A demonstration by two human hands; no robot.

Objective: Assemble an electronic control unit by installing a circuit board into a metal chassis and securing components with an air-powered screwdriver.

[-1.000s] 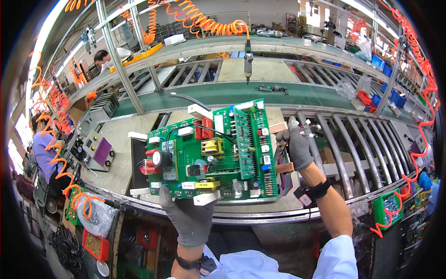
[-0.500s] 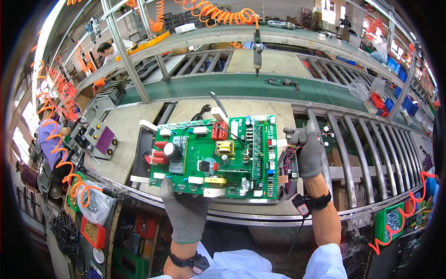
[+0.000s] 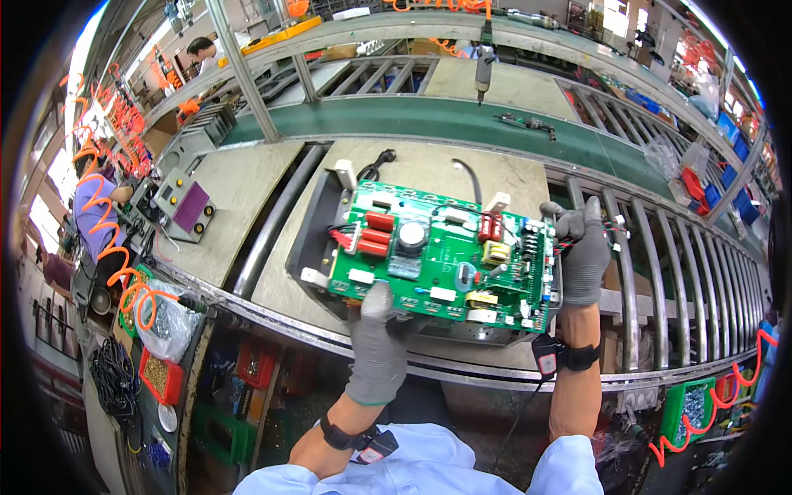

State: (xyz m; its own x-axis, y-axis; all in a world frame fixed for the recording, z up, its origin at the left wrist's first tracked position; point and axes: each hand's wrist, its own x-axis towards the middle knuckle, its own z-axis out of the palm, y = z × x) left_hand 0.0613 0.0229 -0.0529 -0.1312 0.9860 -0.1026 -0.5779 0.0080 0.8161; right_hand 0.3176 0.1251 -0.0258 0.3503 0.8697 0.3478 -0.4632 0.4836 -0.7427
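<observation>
Head view: left hand [image 3: 378,351] clamped on the green circuit board [image 3: 445,262] at its near edge, thumb on top, right hand [image 3: 586,262] curled around thin wires [image 3: 563,246] by its right end, board over dark metal chassis [image 3: 313,229] on pale panel [image 3: 425,161], seating unclear, steel rollers [image 3: 649,289] to the right.
</observation>
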